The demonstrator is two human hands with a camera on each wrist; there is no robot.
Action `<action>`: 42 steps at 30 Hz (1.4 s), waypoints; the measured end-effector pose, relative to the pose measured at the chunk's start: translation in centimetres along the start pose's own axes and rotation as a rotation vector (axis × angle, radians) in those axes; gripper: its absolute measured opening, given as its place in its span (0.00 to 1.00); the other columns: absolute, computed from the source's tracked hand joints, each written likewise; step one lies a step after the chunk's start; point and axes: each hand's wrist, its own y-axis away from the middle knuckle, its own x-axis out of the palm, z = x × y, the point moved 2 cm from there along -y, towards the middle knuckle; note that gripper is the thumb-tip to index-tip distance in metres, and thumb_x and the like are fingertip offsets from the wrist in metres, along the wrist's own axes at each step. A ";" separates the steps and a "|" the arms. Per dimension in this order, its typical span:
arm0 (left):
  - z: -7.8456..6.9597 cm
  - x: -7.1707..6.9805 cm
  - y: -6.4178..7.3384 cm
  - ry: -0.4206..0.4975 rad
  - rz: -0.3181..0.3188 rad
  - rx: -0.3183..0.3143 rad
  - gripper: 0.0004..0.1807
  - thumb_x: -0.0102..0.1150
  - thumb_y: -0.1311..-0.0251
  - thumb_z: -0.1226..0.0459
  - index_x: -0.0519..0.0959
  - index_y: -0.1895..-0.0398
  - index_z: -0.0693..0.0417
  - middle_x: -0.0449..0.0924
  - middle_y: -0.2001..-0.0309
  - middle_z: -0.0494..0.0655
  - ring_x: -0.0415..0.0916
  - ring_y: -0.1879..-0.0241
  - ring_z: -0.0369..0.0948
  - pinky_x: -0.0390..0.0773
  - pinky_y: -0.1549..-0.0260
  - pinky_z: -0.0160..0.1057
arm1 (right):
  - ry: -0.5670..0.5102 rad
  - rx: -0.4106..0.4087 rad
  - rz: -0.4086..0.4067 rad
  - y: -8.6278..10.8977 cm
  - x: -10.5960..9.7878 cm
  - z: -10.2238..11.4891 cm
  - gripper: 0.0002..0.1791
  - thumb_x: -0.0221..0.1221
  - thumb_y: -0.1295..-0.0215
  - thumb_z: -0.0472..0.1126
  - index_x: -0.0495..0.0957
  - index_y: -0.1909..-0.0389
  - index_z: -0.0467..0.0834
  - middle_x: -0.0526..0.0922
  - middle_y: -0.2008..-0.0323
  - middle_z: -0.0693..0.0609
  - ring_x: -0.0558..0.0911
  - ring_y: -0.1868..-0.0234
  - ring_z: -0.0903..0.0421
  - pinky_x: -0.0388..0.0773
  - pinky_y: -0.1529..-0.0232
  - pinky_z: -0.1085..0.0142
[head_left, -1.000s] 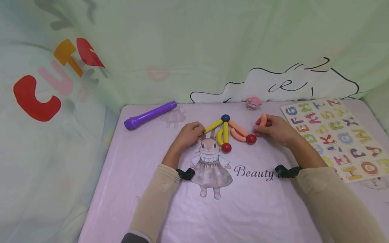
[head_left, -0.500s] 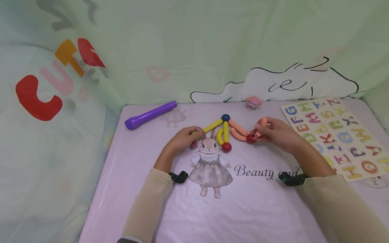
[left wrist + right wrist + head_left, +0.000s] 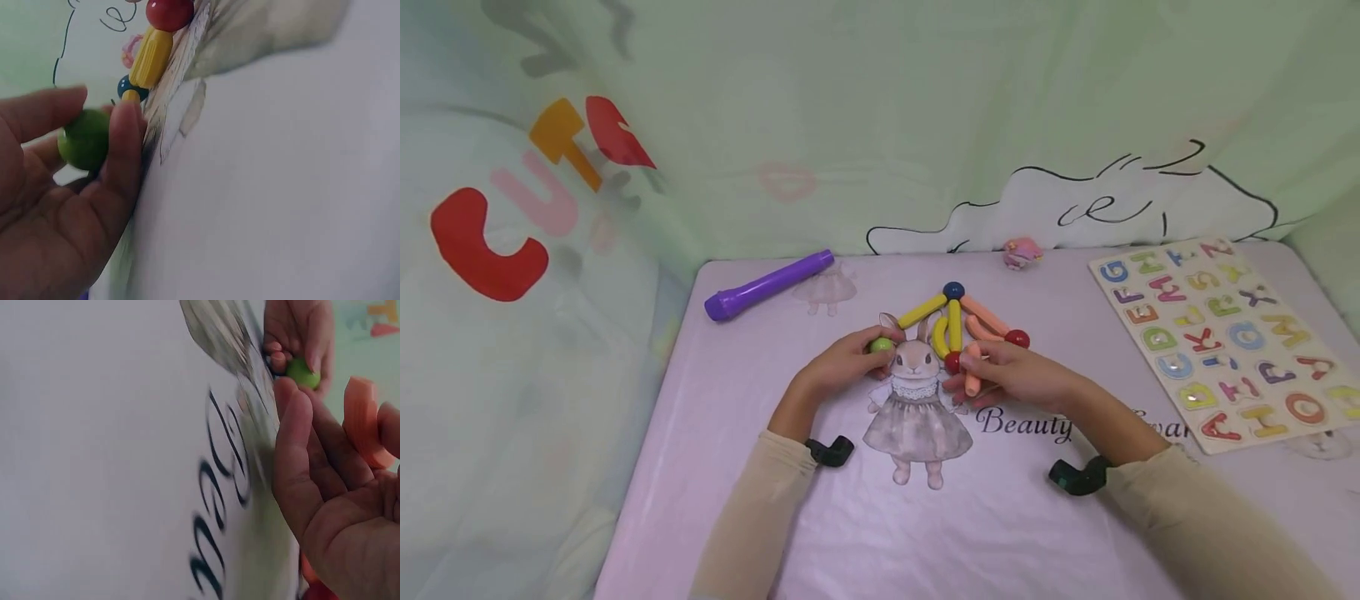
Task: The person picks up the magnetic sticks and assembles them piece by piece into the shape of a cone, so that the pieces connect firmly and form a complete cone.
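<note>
My left hand [image 3: 848, 360] pinches a green ball [image 3: 882, 344] between thumb and fingers, just below the free end of a straight yellow stick [image 3: 922, 311]. In my right hand [image 3: 1018, 375] is a short, curved peach stick [image 3: 973, 373], gripped by the thumb against the fingers. That hand partly covers a red ball [image 3: 952, 362]. From a dark blue ball [image 3: 953, 291] fan out the yellow stick, a second yellow stick [image 3: 955, 323] and a straight peach stick [image 3: 987, 313]. A curved yellow stick [image 3: 939, 337] and a curved peach one [image 3: 982, 328] lie alongside. Another red ball [image 3: 1017, 339] ends the peach side.
A purple toy microphone [image 3: 769, 286] lies at the back left of the table. A small pink toy [image 3: 1022, 252] stands at the back edge. On the right is a wooden alphabet board [image 3: 1225, 342]. Hanging fabric [image 3: 820, 125] encloses the back and left.
My right hand has moved left and toward me with the curved peach stick, from beside the right red ball to the middle one. My left hand, with the green ball, has shifted slightly toward me.
</note>
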 end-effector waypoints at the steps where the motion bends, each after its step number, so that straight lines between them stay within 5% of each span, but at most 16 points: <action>1: 0.2 0.0 0.2 0.000 0.027 0.000 0.17 0.56 0.26 0.61 0.76 0.36 0.51 0.79 0.63 0.46 0.78 0.64 0.37 0.78 0.55 0.33 | -0.010 -0.006 0.005 -0.2 0.4 0.0 0.24 0.50 0.20 0.52 0.69 0.43 0.34 0.82 0.40 0.39 0.83 0.40 0.47 0.83 0.44 0.58; 6: 0.7 0.1 0.9 0.001 0.155 0.021 0.16 0.59 0.27 0.61 0.77 0.40 0.53 0.79 0.66 0.47 0.79 0.67 0.38 0.80 0.59 0.34 | -0.022 -0.011 -0.030 -1.0 1.1 0.0 0.21 0.48 0.18 0.49 0.70 0.47 0.33 0.81 0.37 0.41 0.82 0.39 0.48 0.83 0.46 0.62; 15: 1.4 0.0 1.2 0.006 0.234 0.073 0.16 0.65 0.33 0.63 0.80 0.44 0.53 0.80 0.72 0.43 0.77 0.74 0.37 0.79 0.65 0.34 | 0.057 0.017 -0.127 -2.2 0.8 -0.2 0.20 0.56 0.23 0.52 0.78 0.44 0.41 0.88 0.47 0.47 0.86 0.57 0.49 0.83 0.54 0.68; 25: 1.7 0.9 1.3 0.120 0.490 0.071 0.22 0.58 0.29 0.68 0.74 0.33 0.59 0.84 0.64 0.44 0.81 0.63 0.36 0.81 0.55 0.35 | 0.110 0.047 0.042 -1.3 1.7 -0.9 0.21 0.69 0.35 0.49 0.81 0.52 0.37 0.87 0.64 0.46 0.87 0.64 0.53 0.85 0.59 0.68; 29: 1.4 1.3 1.3 0.143 0.494 0.040 0.22 0.58 0.29 0.68 0.73 0.34 0.61 0.81 0.59 0.44 0.83 0.63 0.37 0.83 0.56 0.35 | 0.193 0.030 0.005 -1.3 1.6 -1.2 0.19 0.68 0.34 0.51 0.78 0.54 0.40 0.85 0.68 0.47 0.85 0.70 0.53 0.83 0.65 0.68; 33: 1.2 1.7 1.2 0.175 0.502 0.015 0.20 0.59 0.30 0.69 0.71 0.38 0.63 0.79 0.55 0.47 0.84 0.63 0.39 0.84 0.57 0.37 | 0.167 0.054 -0.006 -1.3 1.5 -1.6 0.20 0.67 0.33 0.51 0.75 0.54 0.40 0.86 0.69 0.45 0.85 0.73 0.52 0.84 0.66 0.66; 42: 1.0 2.4 1.1 0.161 0.494 0.025 0.19 0.64 0.35 0.70 0.75 0.42 0.62 0.80 0.56 0.46 0.83 0.67 0.38 0.84 0.61 0.37 | 0.056 0.100 0.128 -1.3 1.0 -1.8 0.20 0.64 0.30 0.48 0.73 0.49 0.38 0.88 0.59 0.42 0.86 0.67 0.51 0.86 0.60 0.64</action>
